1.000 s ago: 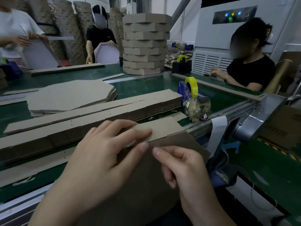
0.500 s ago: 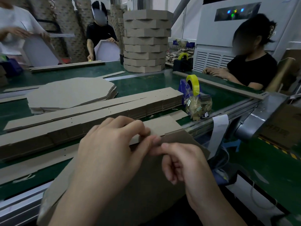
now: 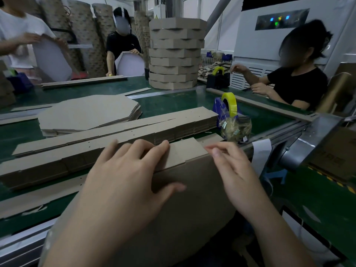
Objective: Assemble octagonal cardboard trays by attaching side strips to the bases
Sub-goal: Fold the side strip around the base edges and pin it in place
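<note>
A brown octagonal cardboard base (image 3: pixel 192 209) stands tilted on edge against the near side of the green table, right in front of me. A cardboard side strip (image 3: pixel 185 151) lies along its top edge. My left hand (image 3: pixel 123 180) holds the strip against the base, fingers laid over the strip and thumb on the base's near face. At the strip's right corner, my right hand (image 3: pixel 235 170) pinches with thumb and forefinger; it is slightly blurred.
Flat side strips (image 3: pixel 115 139) lie stacked just beyond my hands, and octagonal bases (image 3: pixel 88 112) are piled behind them. A tower of finished trays (image 3: pixel 176 53) stands at the back. To the right are a yellow tape dispenser (image 3: pixel 229 105) and a small bag (image 3: pixel 236 128). Three other people work around the table.
My hands have drawn apart along the top edge: the right hand slid to the strip's right corner and the left spread flatter, thumb now on the base's near face.
</note>
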The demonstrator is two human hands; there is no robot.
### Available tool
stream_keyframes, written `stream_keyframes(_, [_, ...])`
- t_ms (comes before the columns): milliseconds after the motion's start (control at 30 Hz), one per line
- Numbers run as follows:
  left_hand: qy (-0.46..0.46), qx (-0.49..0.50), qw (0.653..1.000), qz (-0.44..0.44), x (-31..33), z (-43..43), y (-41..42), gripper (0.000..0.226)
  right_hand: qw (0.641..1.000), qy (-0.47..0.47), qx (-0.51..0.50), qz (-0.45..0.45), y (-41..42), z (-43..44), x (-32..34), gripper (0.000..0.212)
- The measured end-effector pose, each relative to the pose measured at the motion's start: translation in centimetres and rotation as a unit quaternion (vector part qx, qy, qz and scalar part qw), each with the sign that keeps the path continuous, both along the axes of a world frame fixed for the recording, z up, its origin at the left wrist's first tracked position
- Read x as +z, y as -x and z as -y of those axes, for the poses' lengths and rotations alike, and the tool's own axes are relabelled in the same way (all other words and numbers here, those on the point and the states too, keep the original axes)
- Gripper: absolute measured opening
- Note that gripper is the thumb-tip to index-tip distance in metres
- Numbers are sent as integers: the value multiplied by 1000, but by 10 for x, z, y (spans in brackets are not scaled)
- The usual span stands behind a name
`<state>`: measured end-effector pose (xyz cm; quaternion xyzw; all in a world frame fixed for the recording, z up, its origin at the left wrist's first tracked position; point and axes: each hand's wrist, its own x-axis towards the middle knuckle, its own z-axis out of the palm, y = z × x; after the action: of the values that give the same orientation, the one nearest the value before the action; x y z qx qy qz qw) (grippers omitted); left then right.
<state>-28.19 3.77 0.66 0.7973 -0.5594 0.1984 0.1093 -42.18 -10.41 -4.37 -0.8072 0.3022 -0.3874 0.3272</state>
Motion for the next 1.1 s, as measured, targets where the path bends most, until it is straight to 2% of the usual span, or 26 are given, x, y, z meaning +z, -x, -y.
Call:
stream_keyframes(67, [-17,-6,1000,-3,8,6,8,85,999,19,33,21,0,-6,3,23])
stream_keyframes(167, [14,-34,999,-18,14,12,18,71,995,1,97,24,7,0,13,35])
stream_keyframes(300, [30,-69,997,-16,19,1,22,58,973,-109,174,-108,20,24,30,45])
stream_keyframes(367, [43,-73,996,-5,17,-6,22,57,964,-110,188,-151,22,33,35,45])
stream_keyframes(433, [60,-84,995,-15,16,-13,23,56,967,-70,185,-159,24,38,40,36])
stream_keyframes(533, [96,-98,988,-65,13,-21,22,56,974,-21,178,-137,33,43,47,35])
stream_keyframes(667, [145,-116,973,-136,1,-26,15,56,982,-14,185,-38,43,43,49,25])
stream_keyframes(767, [177,-143,956,-187,-11,-26,9,55,985,0,168,-31,42,39,43,33])
stream_keyframes(833, [191,-159,945,-213,-19,-26,4,56,987,26,153,-43,38,35,37,31])
stream_keyframes(967, [183,-174,936,-245,-27,-31,-14,56,987,43,153,-31,25,27,25,20])
stream_keyframes(1100, [142,-200,945,-217,-19,-25,-19,39,984,57,165,-27,8,20,18,17])
